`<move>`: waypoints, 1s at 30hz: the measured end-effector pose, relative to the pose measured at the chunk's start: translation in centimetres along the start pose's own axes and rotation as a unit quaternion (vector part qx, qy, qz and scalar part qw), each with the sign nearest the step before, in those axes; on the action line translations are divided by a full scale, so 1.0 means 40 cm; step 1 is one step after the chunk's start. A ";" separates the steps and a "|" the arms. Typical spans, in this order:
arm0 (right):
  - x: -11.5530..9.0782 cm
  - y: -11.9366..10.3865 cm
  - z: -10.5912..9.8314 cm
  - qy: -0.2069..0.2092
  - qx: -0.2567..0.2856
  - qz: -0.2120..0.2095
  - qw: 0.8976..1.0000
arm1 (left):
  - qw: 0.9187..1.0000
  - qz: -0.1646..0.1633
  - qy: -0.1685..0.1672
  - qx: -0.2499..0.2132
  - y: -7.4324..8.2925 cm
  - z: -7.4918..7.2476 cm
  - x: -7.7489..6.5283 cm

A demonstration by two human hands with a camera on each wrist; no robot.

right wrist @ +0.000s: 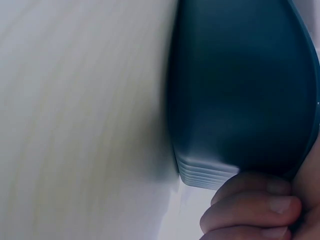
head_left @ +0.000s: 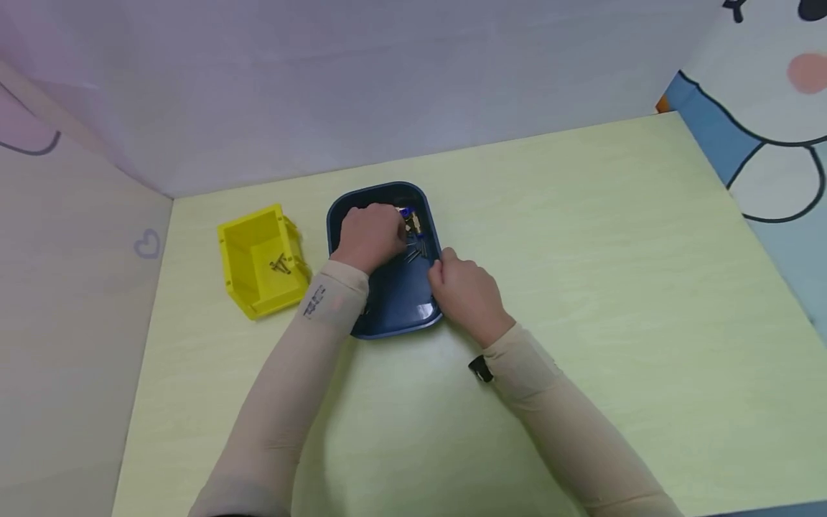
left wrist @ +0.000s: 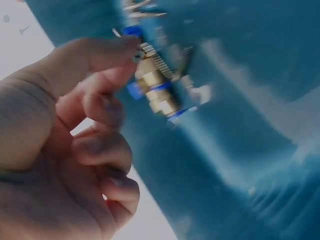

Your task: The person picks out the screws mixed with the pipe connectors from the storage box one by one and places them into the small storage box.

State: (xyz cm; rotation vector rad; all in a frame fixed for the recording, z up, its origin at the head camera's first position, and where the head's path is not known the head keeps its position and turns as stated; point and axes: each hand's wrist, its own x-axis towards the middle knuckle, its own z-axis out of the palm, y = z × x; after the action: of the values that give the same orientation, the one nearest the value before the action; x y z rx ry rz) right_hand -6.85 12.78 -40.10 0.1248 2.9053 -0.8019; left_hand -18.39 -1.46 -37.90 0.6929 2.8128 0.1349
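A dark blue tray [head_left: 397,298] lies on the table with small metal parts in it. My left hand [head_left: 372,233] is inside the tray; in the left wrist view, its thumb and forefinger pinch a small silver screw [left wrist: 137,57], mostly hidden by the fingertips. Just beyond them are brass fittings with blue bands [left wrist: 159,92], somewhat blurred. Several loose screws [head_left: 416,251] lie on the tray floor beside the fittings. My right hand [head_left: 468,294] grips the tray's right rim, its fingers curled against the outer wall in the right wrist view.
To the left of the tray stands a yellow bin [head_left: 235,262] with several screws [head_left: 281,264] inside. The pale table [head_left: 601,287] meets a white wall covering [head_left: 388,86] at the back. A black strap piece [head_left: 481,368] shows at the right wrist.
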 end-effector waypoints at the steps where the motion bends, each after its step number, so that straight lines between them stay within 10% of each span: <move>1: 0.001 0.000 0.002 -0.001 0.000 -0.002 1.000 | 1.000 0.000 0.004 -0.016 -0.001 -0.010 -0.011; 7: 0.006 0.003 0.010 0.008 -0.005 -0.014 1.000 | 0.991 -0.009 0.080 -0.103 -0.013 -0.099 -0.101; 14: 0.012 0.020 0.003 -0.006 0.003 -0.006 1.000 | 0.978 -0.138 0.140 -0.076 -0.144 -0.122 -0.180; 21: 0.009 0.055 -0.012 -0.004 0.006 0.010 1.000 | 0.963 -0.217 0.109 -0.115 -0.256 -0.086 -0.220; 30: -0.001 0.077 -0.026 -0.004 0.010 0.017 1.000 | 0.961 -0.233 0.062 -0.135 -0.272 -0.059 -0.209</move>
State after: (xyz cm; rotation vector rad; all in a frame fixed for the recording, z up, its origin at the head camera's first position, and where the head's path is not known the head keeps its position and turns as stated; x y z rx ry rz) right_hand -6.58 15.96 -40.77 0.1710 2.8808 -0.8253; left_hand -16.65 -15.06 -35.45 -0.0463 2.9040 0.4772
